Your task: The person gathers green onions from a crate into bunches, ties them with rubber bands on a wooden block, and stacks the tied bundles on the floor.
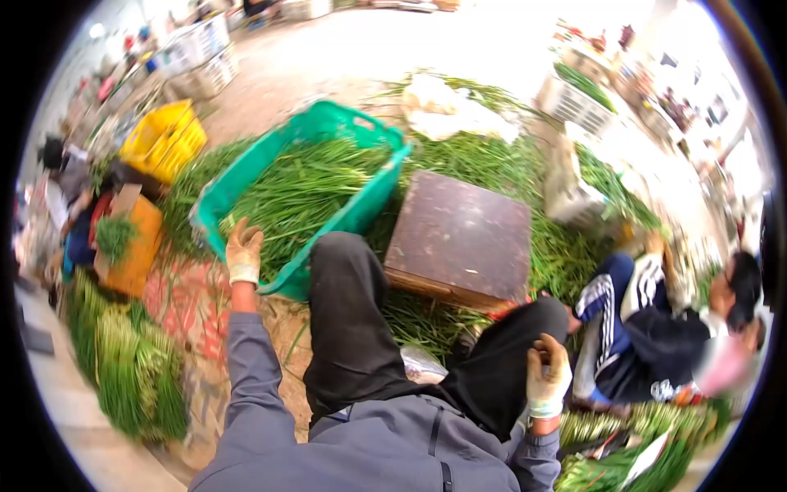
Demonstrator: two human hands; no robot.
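Adjoining the rectangular green plastic crate [384, 184], the gloved left hand [244, 252] shows parted fingers; the gloved right hand [548, 379] curls, pinch indeterminable.

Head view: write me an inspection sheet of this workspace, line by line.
Surface: floor, strewn with greens around the dark-topped block.
Job's things: green crate holding long green stalks.
Clutter: crumpled white sheeting beyond the block.
Hands: both gloved; left hand at the crate's rim, contact unclear; right hand near the right knee, fingers curled, contents unclear.
Cables: nothing seen.
Surroundings: yellow crate and bundled greens at left; another person at right.
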